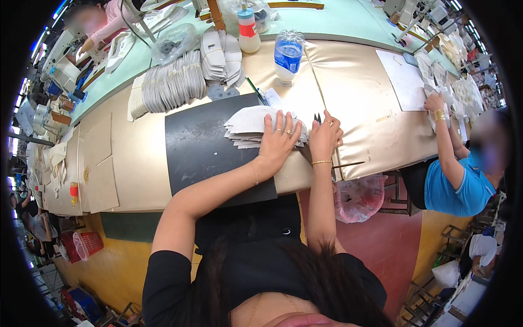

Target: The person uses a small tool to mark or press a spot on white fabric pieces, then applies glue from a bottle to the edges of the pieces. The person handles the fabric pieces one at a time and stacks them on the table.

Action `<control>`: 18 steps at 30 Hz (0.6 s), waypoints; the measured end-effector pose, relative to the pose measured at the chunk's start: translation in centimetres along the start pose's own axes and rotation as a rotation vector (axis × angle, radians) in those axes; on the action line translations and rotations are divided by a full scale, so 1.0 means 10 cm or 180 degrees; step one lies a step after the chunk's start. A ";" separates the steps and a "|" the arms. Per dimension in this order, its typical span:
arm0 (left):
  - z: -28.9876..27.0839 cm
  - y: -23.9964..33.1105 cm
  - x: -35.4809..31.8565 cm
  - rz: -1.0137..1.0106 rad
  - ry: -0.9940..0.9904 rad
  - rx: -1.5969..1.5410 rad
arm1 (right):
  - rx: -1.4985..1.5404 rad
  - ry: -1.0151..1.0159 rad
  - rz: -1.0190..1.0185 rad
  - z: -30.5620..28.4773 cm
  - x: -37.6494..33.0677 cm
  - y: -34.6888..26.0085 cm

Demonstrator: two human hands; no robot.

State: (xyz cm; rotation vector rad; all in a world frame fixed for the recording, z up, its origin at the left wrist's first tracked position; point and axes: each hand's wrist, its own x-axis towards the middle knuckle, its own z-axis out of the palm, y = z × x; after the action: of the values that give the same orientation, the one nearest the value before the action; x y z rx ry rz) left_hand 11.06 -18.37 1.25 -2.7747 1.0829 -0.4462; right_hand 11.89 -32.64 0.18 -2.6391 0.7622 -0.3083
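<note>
My left hand (279,143) lies with its fingers stretched out on a fanned stack of pale grey, curved cut pieces (245,121). The stack rests partly on a black mat (210,147). Just right of it, my right hand (325,137) is closed around small scissors (317,117); two dark pointed tips show beyond the fingers, and the handles are hidden. A thin brown stick-like thing (348,164) lies by the table edge, beside my right wrist. Behind the stack are a green pen (255,90) and a small white label (272,98).
Long rows of stacked grey pieces (169,82) stand at the back left. A bottle with a blue label (288,56) and a white bottle with a red label (249,34) stand behind. A co-worker in blue (457,182) handles pieces at right. A plastic-lined bin (359,199) sits below the edge.
</note>
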 end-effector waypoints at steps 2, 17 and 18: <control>0.05 -0.09 0.05 0.0031 0.0171 -0.0008 | 0.0231 0.0112 -0.0168 0.00 -0.03 0.01; -0.74 -1.30 -0.21 -0.2342 0.1782 -0.5135 | 0.2149 0.0071 -0.0908 -0.26 -0.17 0.02; -0.76 -1.41 -0.31 -0.2654 0.2095 -0.5682 | 0.2261 0.0043 -0.0975 -0.26 -0.15 -0.02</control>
State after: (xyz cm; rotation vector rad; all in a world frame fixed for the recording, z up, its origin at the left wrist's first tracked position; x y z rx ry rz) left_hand 15.45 -6.01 10.89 -4.9385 -0.0717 -0.6832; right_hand 9.97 -32.40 2.43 -2.0570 0.1807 -0.5595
